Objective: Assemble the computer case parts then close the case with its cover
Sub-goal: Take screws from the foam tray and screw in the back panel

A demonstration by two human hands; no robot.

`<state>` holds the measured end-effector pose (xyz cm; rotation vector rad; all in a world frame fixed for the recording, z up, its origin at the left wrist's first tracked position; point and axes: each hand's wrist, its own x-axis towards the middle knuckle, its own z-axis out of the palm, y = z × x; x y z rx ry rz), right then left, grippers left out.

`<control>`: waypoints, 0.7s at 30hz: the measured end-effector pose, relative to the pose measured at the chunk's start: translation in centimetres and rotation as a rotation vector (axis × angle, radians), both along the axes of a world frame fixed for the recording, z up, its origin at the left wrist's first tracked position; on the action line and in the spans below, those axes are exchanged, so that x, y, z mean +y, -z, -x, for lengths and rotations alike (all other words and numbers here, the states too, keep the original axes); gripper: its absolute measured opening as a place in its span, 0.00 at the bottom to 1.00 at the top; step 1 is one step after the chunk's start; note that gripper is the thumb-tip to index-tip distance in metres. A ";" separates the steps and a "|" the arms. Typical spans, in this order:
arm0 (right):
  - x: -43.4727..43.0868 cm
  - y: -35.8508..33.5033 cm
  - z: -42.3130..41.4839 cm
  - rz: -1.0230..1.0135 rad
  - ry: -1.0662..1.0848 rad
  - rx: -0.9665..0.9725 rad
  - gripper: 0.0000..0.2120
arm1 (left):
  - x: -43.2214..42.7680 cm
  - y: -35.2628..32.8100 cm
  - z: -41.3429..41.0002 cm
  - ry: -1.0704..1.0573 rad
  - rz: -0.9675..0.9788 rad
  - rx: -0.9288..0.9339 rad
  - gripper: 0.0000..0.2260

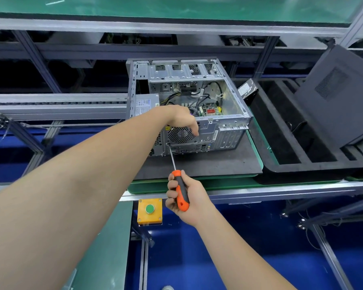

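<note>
While we work a screw at the back of the computer case (228,139), a slip is our main worry.
Our right hand (189,199) has its fingers (171,182) wrapped tight round the screwdriver (181,191) handle, with the tip at the screw (169,144) just below the fan grille (180,135). Our left hand (182,119) rests on the case's top edge, fingers loose and draped down the back panel, clasping nothing. The case sits open on the dark mat (208,164) on the worktop (218,183), its cover (335,97) leaning well apart to the right. We judge the long, angled shaft could slip off the screw and gouge the grille or jab our left fingers, and the lightly braced case might skid.
</note>
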<state>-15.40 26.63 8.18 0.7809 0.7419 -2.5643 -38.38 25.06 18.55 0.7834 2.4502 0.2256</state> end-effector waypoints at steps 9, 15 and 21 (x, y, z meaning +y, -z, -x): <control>4.2 0.2 -1.0 -0.574 -0.154 0.060 0.23 | -0.6 0.0 -0.2 0.052 -0.108 0.041 0.35; 10.2 -1.6 -3.0 -1.180 -0.296 0.120 0.10 | -1.7 -0.4 -1.0 0.176 -0.153 0.133 0.30; 16.3 -4.0 -2.2 -1.703 -0.350 0.220 0.06 | -0.2 -2.2 -3.0 0.177 -0.213 0.317 0.22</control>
